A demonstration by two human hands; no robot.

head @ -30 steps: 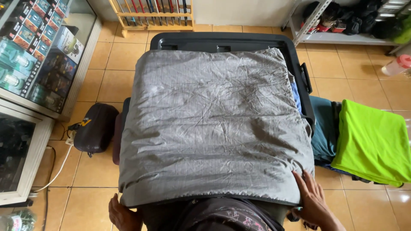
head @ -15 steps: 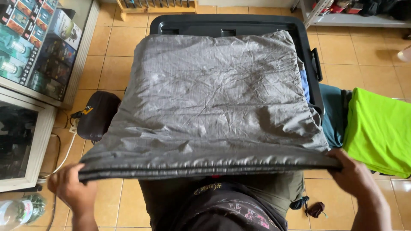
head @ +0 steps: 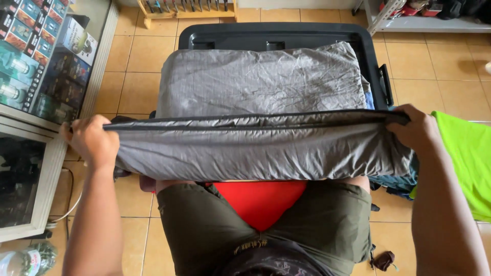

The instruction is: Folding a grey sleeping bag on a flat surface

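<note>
Left hand (head: pixel 92 140) and right hand (head: pixel 417 130) fisted on near corners of grey sheet (head: pixel 261 82); edge now lifted higher, pulled taut over black bin (head: pixel 276 35); fold underway.

The person wears olive-green shorts (head: pixel 204 230) with small yellow marks near the bottom hem. Both arms are bare, with no sleeves showing. The left hand (head: pixel 92 140) and right hand (head: pixel 417 128) have no gloves.

One grey quilted cover (head: pixel 261 117) lies over one black plastic bin (head: pixel 276 35). Two hands grip it: one left hand (head: pixel 92 140), one right hand (head: pixel 415 130). Right of the bin lies one lime-green cloth (head: pixel 465 158).
</note>
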